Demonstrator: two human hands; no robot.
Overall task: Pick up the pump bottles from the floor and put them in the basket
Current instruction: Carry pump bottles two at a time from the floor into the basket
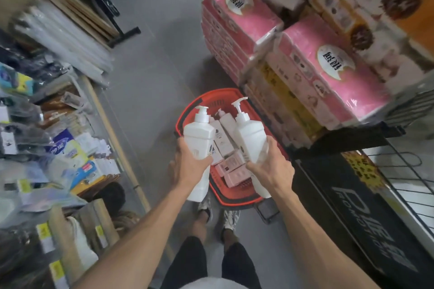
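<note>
Here the left grip (190,163) clasps one white pump bottle (198,137) and the right grip (272,169) a second pump bottle (250,137), both mid-body with nozzles up, over the red shopping basket (204,96), seemingly ready for lowering in.

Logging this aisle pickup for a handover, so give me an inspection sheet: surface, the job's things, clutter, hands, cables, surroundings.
Surface: grey floor, with the red basket standing on it.
Job's things: left bottle and right bottle, both white pump bottles, held above the basket; other white bottles lie inside it.
Clutter: pink boxes in the basket.
Hands: left hand grips the left bottle; right hand grips the right bottle.
Cables: nothing seen.
Surroundings: packed shelves on the left; stacked pink tissue packs and a wire rack on the right.
</note>
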